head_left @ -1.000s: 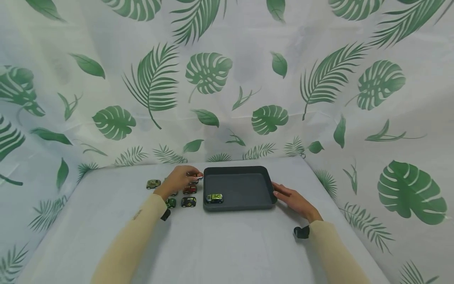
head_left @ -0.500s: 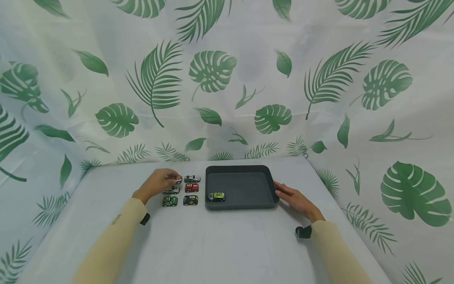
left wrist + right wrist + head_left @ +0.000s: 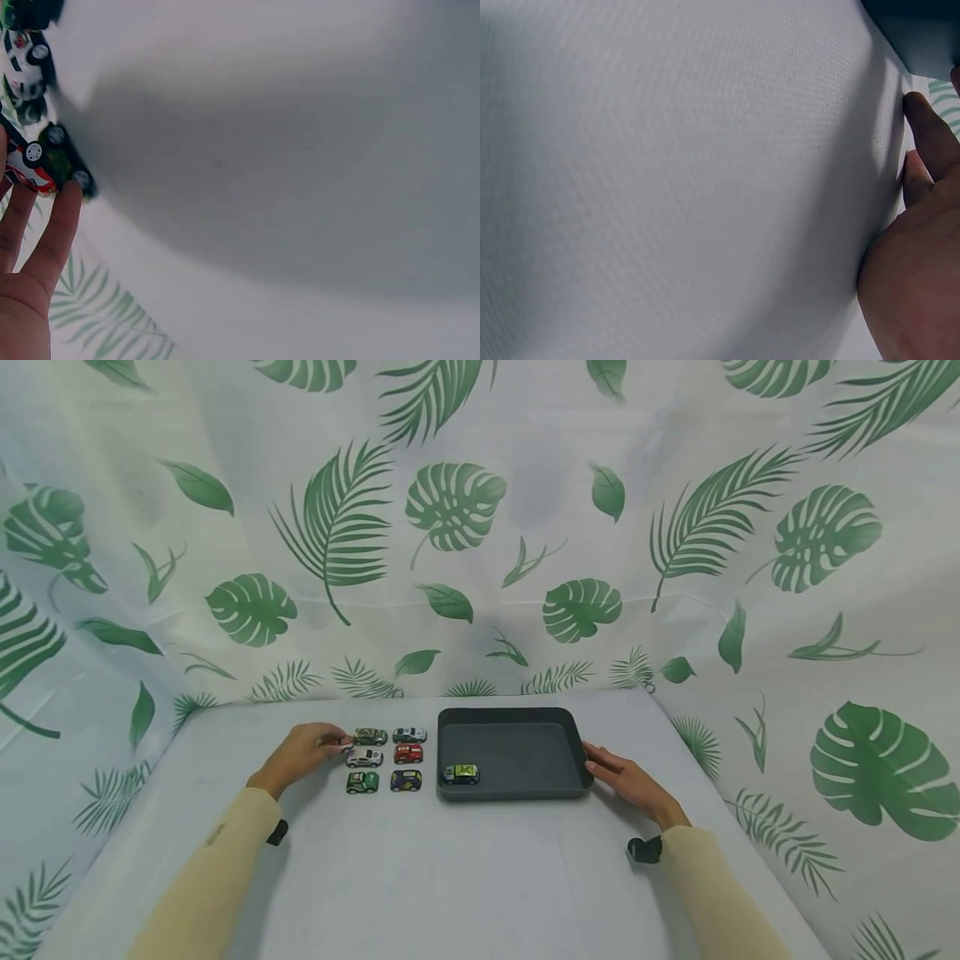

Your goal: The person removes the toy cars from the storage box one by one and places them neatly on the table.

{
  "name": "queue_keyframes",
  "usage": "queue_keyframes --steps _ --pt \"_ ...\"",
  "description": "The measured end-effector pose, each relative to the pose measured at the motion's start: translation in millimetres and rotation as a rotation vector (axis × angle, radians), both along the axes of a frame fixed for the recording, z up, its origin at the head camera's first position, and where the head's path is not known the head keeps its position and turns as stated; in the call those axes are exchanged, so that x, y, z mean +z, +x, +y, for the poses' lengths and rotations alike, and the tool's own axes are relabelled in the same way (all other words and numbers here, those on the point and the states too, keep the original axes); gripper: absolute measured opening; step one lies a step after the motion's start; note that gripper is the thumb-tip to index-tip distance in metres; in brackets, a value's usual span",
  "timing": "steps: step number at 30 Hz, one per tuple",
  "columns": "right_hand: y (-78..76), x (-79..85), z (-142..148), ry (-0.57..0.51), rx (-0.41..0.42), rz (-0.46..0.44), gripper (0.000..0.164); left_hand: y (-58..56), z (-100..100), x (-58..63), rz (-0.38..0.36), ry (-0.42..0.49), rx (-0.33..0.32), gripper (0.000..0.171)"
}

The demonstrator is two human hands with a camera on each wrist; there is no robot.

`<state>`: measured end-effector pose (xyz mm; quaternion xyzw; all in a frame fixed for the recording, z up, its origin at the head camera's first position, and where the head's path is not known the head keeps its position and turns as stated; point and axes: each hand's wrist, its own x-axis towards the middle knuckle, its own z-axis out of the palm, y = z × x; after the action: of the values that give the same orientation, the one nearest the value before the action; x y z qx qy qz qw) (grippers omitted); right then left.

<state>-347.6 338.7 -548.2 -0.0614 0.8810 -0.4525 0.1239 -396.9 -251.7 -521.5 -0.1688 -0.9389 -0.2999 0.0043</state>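
Note:
My left hand [image 3: 303, 756] pinches a red and white toy car [image 3: 30, 166] at the left of the toy-car group. In the left wrist view a dark green toy car [image 3: 64, 157] sits right against it, near a fingertip. Close to this hand stand a camouflage toy car [image 3: 370, 737], a white toy car [image 3: 364, 758] and a green toy car [image 3: 363, 782]. With fingers extended, my right hand [image 3: 630, 785] touches the right side of the dark grey tray [image 3: 517, 794]. A yellow-green toy car [image 3: 461, 774] sits in the tray's front left corner.
Between the left-hand cars and the tray stand a white and dark toy car [image 3: 409, 735], a red toy car [image 3: 408, 754] and a dark blue toy car [image 3: 406, 780]. A leaf-patterned curtain [image 3: 480, 568] rises behind the white table [image 3: 450, 877].
My left hand has moved left from beside the tray's left edge, carrying the red and white toy car. The right hand stays at the tray. The view has shifted slightly.

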Motion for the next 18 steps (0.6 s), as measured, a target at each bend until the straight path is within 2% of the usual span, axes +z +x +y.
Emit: queue_keyframes --steps 7,12,18 --pt "1.5 -0.3 0 0.0 0.004 0.013 0.065 2.4 -11 -5.9 -0.021 -0.012 0.022 0.026" --pt "2.5 -0.3 -1 -0.004 0.009 0.02 0.064 4.4 -15 -8.6 -0.055 -0.051 0.002 0.024" --pt "0.8 0.7 -1 -0.013 0.009 0.022 0.064 6.7 -15 -8.4 -0.054 -0.098 -0.015 0.022"
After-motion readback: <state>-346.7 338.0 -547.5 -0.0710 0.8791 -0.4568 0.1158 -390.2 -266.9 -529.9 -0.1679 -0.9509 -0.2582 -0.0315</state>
